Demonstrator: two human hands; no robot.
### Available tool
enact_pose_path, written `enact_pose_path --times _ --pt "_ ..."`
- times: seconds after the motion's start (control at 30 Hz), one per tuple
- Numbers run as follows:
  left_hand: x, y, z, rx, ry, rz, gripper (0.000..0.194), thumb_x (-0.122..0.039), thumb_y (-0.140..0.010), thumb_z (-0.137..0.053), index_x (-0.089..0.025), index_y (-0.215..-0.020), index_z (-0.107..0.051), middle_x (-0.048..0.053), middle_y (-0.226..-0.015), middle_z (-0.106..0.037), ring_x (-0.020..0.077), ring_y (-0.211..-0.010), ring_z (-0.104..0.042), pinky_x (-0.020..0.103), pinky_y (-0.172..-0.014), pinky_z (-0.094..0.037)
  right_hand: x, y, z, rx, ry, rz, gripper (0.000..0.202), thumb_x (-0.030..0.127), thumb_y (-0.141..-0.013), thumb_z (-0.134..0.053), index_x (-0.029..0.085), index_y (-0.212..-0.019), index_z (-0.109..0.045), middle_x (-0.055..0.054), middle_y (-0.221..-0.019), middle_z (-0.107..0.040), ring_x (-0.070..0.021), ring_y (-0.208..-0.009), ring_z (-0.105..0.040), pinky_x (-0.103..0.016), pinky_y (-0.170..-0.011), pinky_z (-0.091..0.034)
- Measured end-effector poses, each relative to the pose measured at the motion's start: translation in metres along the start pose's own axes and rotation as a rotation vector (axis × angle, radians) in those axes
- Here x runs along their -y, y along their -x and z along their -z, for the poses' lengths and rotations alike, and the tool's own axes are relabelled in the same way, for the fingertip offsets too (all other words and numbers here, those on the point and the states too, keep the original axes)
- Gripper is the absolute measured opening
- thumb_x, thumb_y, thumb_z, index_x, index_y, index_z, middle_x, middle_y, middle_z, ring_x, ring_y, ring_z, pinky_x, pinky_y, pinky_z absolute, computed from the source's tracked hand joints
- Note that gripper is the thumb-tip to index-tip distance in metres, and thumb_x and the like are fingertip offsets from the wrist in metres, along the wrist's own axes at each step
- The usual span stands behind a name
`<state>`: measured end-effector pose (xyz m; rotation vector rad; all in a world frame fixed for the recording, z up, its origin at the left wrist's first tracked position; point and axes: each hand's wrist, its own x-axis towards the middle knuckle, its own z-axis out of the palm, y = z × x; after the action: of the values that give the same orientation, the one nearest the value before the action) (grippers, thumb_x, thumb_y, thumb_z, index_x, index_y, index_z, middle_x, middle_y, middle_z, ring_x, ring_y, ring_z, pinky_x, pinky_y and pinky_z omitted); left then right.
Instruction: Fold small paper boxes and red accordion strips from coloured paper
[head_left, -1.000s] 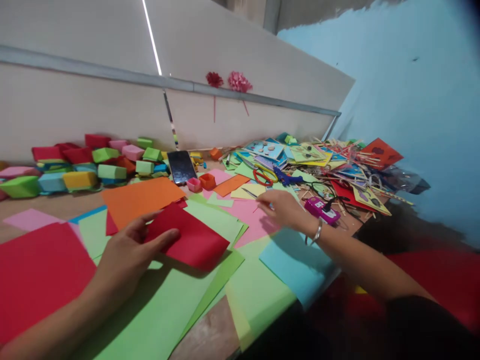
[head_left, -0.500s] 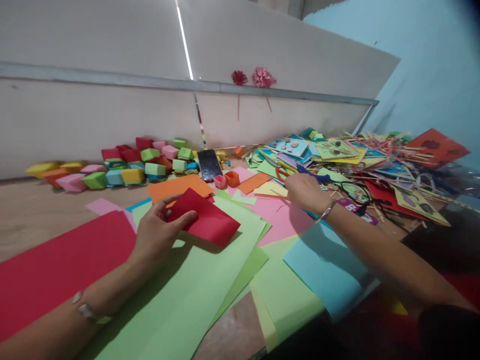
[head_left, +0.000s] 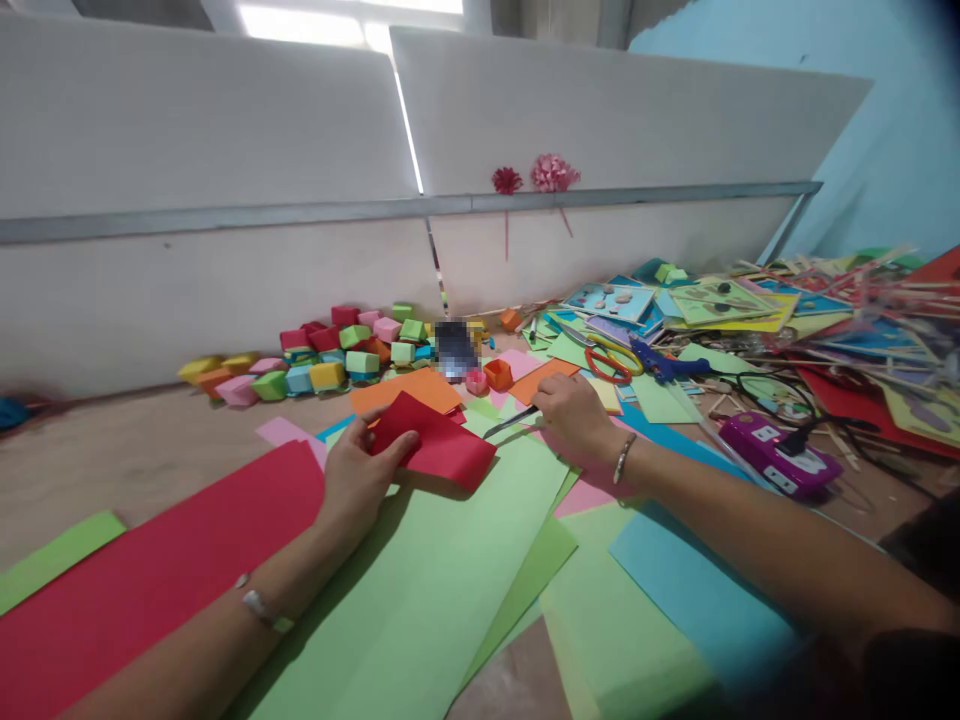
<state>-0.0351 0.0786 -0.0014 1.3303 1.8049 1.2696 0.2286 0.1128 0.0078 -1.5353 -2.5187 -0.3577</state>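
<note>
My left hand pinches a folded piece of red paper between thumb and fingers, raised over a large light green sheet. The red paper's right end curls. My right hand is closed on a slim dark metal blade, which points left at the red paper's right edge. The fingers hide its handle, so I cannot make out the exact kind of tool. Below my left forearm lies a large red sheet. Just beyond the hands are small pink and orange paper boxes.
Colourful paper cubes are piled at the back left, beside a blurred phone. Orange-handled scissors, a blue glue gun and a purple power strip with cords lie right. Decorated cards and sticks clutter the back right.
My right hand has come left and nearer from beside the scissors, now with the blade showing in it. My left hand still holds the red paper. The view has shifted left.
</note>
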Motion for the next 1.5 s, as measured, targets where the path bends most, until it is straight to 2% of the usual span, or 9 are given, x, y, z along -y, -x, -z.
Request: enact_pose_path --times 0.13,0.37,0.53,0.63,0.7,0.77,0.93,1.2,1.5 --pt "0.001 0.000 0.001 -0.027 -0.105 -0.025 0.074 -0.048 -0.068 -0.075 -0.014 -0.131 -0.056 0.013 -0.109 -0.068 0.0317 -0.110 -0.060 0.037 -0.085 -0.051 -0.003 0.000 -0.003 -0.009 0.005 -0.001 0.024 0.004 -0.087 -0.045 0.012 -0.088 -0.068 -0.012 -0.095 -0.065 -0.0236 -0.090 -0.052 -0.036 -0.072 -0.027" --pt "0.000 -0.002 0.002 -0.051 -0.250 -0.080 0.062 -0.047 -0.071 -0.071 -0.016 -0.123 -0.059 0.013 -0.105 -0.069 0.0345 -0.108 -0.061 0.044 -0.090 -0.051 0.000 -0.001 -0.008 0.042 -0.017 0.136 0.017 0.018 -0.093 -0.052 0.017 -0.091 -0.069 -0.008 -0.097 -0.067 -0.0219 -0.092 -0.052 -0.035 -0.072 -0.024" --pt "-0.001 0.008 0.001 -0.074 -0.371 -0.523 0.048 -0.039 -0.082 -0.059 -0.017 -0.125 -0.058 0.019 -0.133 -0.056 0.0378 -0.130 -0.046 0.052 -0.109 -0.035 -0.008 -0.003 -0.011 0.092 -0.041 0.224 0.021 0.014 -0.093 -0.051 0.018 -0.085 -0.071 -0.007 -0.091 -0.068 -0.0192 -0.085 -0.052 -0.033 -0.067 -0.021" --pt "-0.002 0.020 -0.002 0.189 -0.375 -0.776 0.023 -0.035 -0.085 -0.060 -0.026 -0.102 -0.072 0.012 -0.128 -0.064 0.0325 -0.126 -0.053 0.045 -0.108 -0.038 -0.015 -0.005 -0.006 0.129 -0.050 0.272 0.022 0.011 -0.091 -0.053 0.020 -0.088 -0.073 -0.005 -0.088 -0.068 -0.0171 -0.080 -0.051 -0.032 -0.064 -0.019" --pt "-0.001 0.025 -0.005 0.457 -0.378 -0.804 0.017 -0.034 -0.084 -0.062 -0.027 -0.085 -0.078 0.011 -0.116 -0.072 0.0321 -0.115 -0.061 0.042 -0.098 -0.046 -0.020 -0.006 -0.002 0.159 -0.040 0.333 0.026 0.009 -0.091 -0.051 0.021 -0.091 -0.074 -0.004 -0.084 -0.067 -0.0160 -0.077 -0.051 -0.031 -0.062 -0.017" --pt "0.002 0.026 -0.007 0.574 -0.380 -0.773 0.018 -0.035 -0.084 -0.064 -0.027 -0.081 -0.080 0.013 -0.107 -0.075 0.0330 -0.104 -0.067 0.042 -0.091 -0.049 -0.024 -0.006 0.003 0.182 -0.032 0.413 0.028 0.008 -0.091 -0.050 0.023 -0.094 -0.075 -0.004 -0.081 -0.066 -0.0154 -0.074 -0.050 -0.031 -0.061 -0.018" --pt "0.007 0.020 -0.008 0.576 -0.382 -0.768 0.022 -0.033 -0.087 -0.060 -0.023 -0.089 -0.080 0.014 -0.105 -0.075 0.0295 -0.094 -0.070 0.037 -0.082 -0.053 -0.034 -0.005 0.005 0.210 -0.146 0.512 0.033 0.009 -0.087 -0.057 0.029 -0.108 -0.074 -0.003 -0.082 -0.066 -0.0144 -0.075 -0.052 -0.026 -0.057 -0.022" --pt "0.013 0.018 -0.007 0.642 -0.463 -1.099 0.033 -0.021 -0.096 -0.044 -0.021 -0.116 -0.070 0.012 -0.105 -0.069 0.0226 -0.092 -0.063 0.034 -0.073 -0.050 -0.033 -0.004 -0.002 0.205 -0.318 0.573 0.049 -0.001 -0.081 -0.055 0.031 -0.113 -0.074 -0.004 -0.089 -0.065 -0.0129 -0.074 -0.053 -0.023 -0.058 -0.028" --pt "0.012 0.020 -0.004 0.696 -0.508 -1.085 0.029 -0.031 -0.096 -0.048 -0.021 -0.114 -0.069 0.010 -0.102 -0.065 0.0227 -0.092 -0.060 0.035 -0.075 -0.050 -0.031 0.002 0.019 0.298 -0.358 0.600 0.055 -0.008 -0.074 -0.051 0.025 -0.110 -0.075 -0.006 -0.092 -0.067 -0.0151 -0.081 -0.056 -0.023 -0.066 -0.035"
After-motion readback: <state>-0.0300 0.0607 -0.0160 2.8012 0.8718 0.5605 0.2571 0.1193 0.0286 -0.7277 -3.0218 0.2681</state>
